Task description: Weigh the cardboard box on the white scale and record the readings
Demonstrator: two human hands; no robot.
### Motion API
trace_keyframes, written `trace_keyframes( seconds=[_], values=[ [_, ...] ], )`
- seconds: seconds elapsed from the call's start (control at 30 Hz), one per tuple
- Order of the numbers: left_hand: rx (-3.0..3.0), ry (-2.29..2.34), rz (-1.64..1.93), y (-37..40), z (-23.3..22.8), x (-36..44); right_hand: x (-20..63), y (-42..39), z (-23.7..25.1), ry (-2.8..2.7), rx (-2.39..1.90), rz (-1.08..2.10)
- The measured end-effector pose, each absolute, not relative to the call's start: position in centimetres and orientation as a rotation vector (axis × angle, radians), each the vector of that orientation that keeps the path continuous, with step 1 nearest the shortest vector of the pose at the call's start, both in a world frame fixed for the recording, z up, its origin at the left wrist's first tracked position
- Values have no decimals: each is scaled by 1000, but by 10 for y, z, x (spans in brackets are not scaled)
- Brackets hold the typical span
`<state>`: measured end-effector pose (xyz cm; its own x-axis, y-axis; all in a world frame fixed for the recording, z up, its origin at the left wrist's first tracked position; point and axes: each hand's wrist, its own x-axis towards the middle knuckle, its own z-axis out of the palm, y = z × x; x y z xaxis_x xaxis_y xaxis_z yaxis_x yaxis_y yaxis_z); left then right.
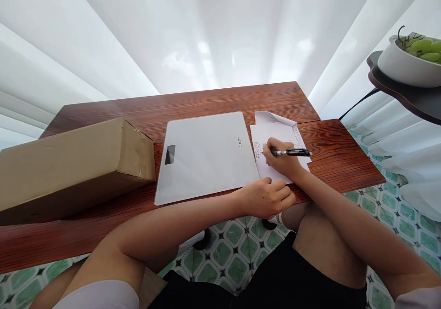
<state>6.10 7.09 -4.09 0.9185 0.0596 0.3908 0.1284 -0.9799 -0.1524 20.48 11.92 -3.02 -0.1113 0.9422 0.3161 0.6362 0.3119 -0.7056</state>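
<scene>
My right hand (280,157) is closed around a black and clear pen (292,152), its writing end over the white paper (279,173). Rows of small handwriting show on the sheet, and a second sheet with a curled far edge (272,118) lies under it. Along the table's front edge, my left hand (267,197) rests with its fingers curled in by the paper's near edge; whether anything is inside them is hidden. Left of the paper lies a flat white digital scale (210,157) with a small dark display (170,154), and my left forearm passes in front of it.
A closed cardboard box (69,171) stands on the left of the brown wooden table (193,101). At right, a dark stand (399,88) bears a white bowl (406,67) of green grapes (422,47). White curtains (220,33) hang behind; green patterned tiles (223,254) cover the floor.
</scene>
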Motion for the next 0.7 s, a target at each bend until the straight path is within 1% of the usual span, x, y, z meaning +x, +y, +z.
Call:
trace_keyframes(
  seconds=[0.2, 0.43, 0.7],
  values=[
    [-2903, -128, -596, 72, -40, 60, 237, 137, -21, -1774, -1440, 252],
    [-2878, -130, -657, 73, -42, 60, 263, 157, -31, -1667, -1610, 342],
    [-2883, -133, -654, 75, -39, 58, 274, 165, -34, -1692, -1761, 321]
  ],
)
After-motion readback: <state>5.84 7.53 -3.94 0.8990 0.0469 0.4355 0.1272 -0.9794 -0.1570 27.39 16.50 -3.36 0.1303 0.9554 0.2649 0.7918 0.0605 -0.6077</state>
